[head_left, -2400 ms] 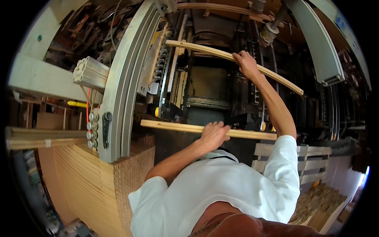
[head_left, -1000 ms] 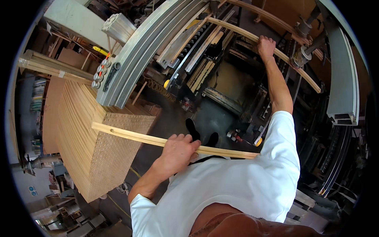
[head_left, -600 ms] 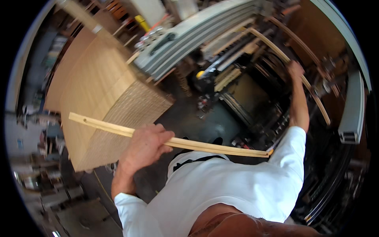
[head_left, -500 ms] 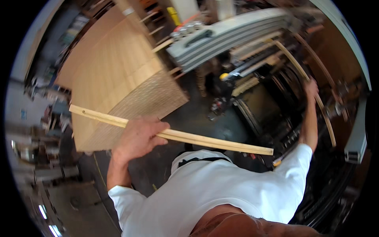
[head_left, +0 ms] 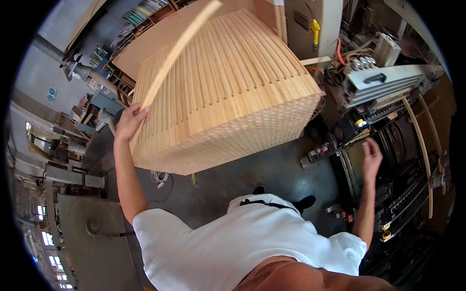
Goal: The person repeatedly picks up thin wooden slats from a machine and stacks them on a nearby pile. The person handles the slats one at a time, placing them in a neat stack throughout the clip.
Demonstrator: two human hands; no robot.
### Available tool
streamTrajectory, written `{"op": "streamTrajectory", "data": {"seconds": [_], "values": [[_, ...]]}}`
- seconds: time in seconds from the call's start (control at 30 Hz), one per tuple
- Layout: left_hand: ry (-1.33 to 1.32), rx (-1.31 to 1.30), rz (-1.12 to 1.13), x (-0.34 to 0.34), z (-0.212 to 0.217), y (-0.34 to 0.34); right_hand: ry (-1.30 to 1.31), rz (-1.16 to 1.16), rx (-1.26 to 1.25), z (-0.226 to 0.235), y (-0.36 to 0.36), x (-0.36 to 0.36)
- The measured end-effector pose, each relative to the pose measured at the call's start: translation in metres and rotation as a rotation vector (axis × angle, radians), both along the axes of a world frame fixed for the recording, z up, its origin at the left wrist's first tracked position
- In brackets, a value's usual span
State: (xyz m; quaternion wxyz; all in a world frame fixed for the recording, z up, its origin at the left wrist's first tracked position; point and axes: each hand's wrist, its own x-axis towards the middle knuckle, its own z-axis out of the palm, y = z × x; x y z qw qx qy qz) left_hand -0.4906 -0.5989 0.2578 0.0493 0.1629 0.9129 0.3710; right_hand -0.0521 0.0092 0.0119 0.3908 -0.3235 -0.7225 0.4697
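Observation:
A long, pale wooden strip [head_left: 171, 60] is gripped near its lower end by my left hand [head_left: 129, 122], its far end pointing away. This strip slants over the left side of a large stack of wooden strips [head_left: 238, 68], which lie side by side in layers, with small holes near their closer ends. My right hand [head_left: 372, 157] is raised beside the machine [head_left: 361, 128] at the right, holding nothing, its fingers bent but apart. Another wooden strip [head_left: 418, 133] stands lengthwise at the machine's right side, apart from that hand.
A yellow air gun [head_left: 315, 31] hangs on a post behind the stack. The machine's grey beam [head_left: 383, 85] reaches across at the upper right. A white cable [head_left: 159, 178] lies on the floor below the stack. At the lower left is a grey table [head_left: 92, 252].
My left hand has carried its strip from before my body to the stack, swinging it lengthwise. My right hand has let go of the strip at the machine. The view has turned.

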Motion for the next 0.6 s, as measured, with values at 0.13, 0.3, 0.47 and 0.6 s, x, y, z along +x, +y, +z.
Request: {"op": "streamTrajectory", "data": {"seconds": [0.13, 0.3, 0.47, 0.6], "values": [[0.017, 0.002, 0.047, -0.101, -0.031, 0.022, -0.054, 0.154, -0.317, -0.071, -0.120, -0.045], [0.011, -0.209, 0.179, -0.203, -0.084, 0.054, -0.368, 0.264, -0.365, -0.097, -0.235, -0.035], [-0.008, -0.131, 0.170, -0.253, -0.115, 0.099, -0.530, 0.029, -0.377, -0.113, -0.284, 0.022], [-0.005, -0.193, 0.116, -0.268, -0.110, 0.138, -0.519, -0.170, -0.453, -0.124, -0.312, 0.063]]}}
